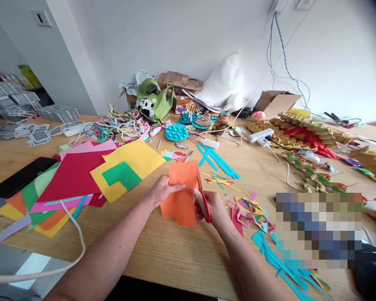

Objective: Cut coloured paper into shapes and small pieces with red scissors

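An orange sheet of paper [179, 196] is held up over the wooden table, its lower edge cut unevenly. My left hand [163, 190] pinches it at the left side, thumb lying across the front. My right hand [208, 205] grips red-handled scissors [207, 209] at the sheet's right edge. The blades point up and overlap the paper near its upper right; whether they are parted I cannot tell. Left of my hands lie a yellow sheet [134, 161] with a green piece [121, 175] on it and a large red sheet [70, 171].
Turquoise strips [221, 161] lie beyond my right hand, with coloured scraps [249, 209] and longer turquoise offcuts [280, 263] to its right. A dark phone-like slab [25, 175] rests at the left. Farther back are a green panda bag [156, 102], egg cartons [301, 129] and a power strip [261, 136].
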`<control>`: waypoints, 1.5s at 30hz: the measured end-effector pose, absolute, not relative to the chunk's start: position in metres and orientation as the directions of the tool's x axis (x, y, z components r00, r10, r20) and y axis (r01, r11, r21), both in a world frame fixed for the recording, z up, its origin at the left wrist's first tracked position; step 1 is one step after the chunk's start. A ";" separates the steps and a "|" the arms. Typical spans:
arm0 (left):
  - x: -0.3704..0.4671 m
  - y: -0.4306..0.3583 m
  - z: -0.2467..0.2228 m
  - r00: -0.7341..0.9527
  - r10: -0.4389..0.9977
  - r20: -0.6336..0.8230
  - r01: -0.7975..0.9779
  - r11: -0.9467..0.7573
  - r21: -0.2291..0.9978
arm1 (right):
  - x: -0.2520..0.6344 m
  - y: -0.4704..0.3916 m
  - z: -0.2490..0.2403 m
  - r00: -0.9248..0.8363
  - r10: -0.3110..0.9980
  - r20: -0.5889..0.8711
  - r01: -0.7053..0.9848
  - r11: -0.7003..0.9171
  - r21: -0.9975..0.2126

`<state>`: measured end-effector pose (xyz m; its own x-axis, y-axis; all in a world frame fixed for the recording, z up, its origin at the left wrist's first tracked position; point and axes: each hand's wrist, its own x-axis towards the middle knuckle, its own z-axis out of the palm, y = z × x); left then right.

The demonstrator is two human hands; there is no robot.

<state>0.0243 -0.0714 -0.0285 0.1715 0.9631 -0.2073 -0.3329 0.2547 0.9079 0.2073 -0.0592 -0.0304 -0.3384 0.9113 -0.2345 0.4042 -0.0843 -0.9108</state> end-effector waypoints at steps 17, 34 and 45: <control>0.025 -0.073 -0.027 0.187 0.961 -0.205 -0.333 0.258 0.907 | 0.206 -0.062 -0.028 -0.302 0.915 -0.268 0.396 -0.136 -0.908; 0.027 -0.074 -0.029 0.239 0.948 -0.211 -0.321 0.282 0.904 | 0.207 -0.060 -0.032 -0.321 0.917 -0.237 0.340 -0.122 -0.933; 0.027 -0.073 -0.033 0.258 0.949 -0.181 -0.321 0.261 0.910 | 0.205 -0.063 -0.032 -0.312 0.917 -0.247 0.278 -0.160 -0.947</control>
